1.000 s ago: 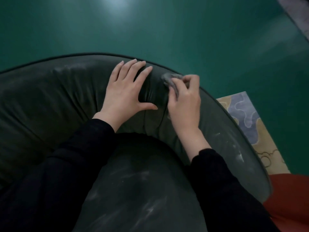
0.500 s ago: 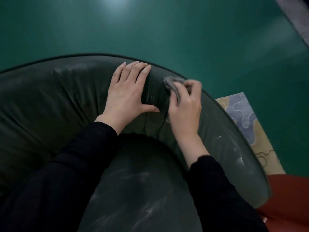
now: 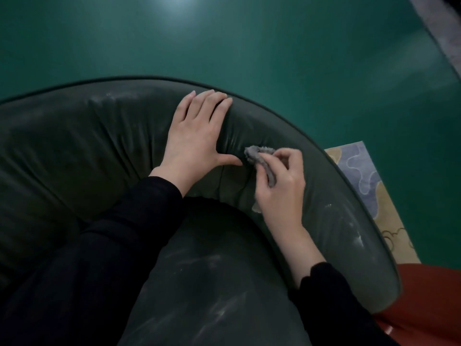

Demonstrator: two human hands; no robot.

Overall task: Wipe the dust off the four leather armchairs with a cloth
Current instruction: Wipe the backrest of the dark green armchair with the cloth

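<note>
Leather, dark green and softly padded, makes up the armchair [image 3: 74, 146] we are bent over. We judge it heavy enough to stay put under a wipe, its smooth skin likely to let dust slide off, its creases likely to trap it. Our left hand [image 3: 197, 136] lies flat on the top of the backrest, fingers straight and together, thumb spread toward the right, holding nothing. Our right hand [image 3: 282, 186] pinches the cloth [image 3: 254, 154], a small grey fuzzy rag, bunched between thumb and curled fingers and pressed against the backrest just beside the left thumb. It looks light, limp and easily wadded, so a bunched grip near its middle suits it. Its visible length runs diagonally from the fluffy end near the left thumb down into the right palm. The backrest sweeps in a long arc from the frame's left round to the lower right. Pale dust streaks [image 3: 207, 260] mark the seat and the right-hand armrest.
</note>
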